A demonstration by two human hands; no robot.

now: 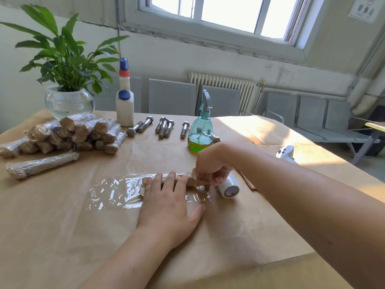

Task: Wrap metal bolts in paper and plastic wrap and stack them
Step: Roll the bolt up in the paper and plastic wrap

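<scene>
— Desk: What have you got at the table?

— Operator: My left hand [166,202] lies flat, fingers straight, pressing the paper-wrapped bolt [188,179] onto the sheet of plastic wrap [116,192] at near centre. My right hand [212,166] curls its fingers on the bolt's right end, beside the wrap roll [229,185].

— Desk: And the rest?

— Operator: Wrapped bundles [73,133] are stacked far left; bare bolts [164,127] lie in a far row beside a spray bottle [201,130].

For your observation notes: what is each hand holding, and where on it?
The right hand pinches the paper-wrapped bolt at its right end; the left hand presses flat on its middle, fingers straight.
</scene>
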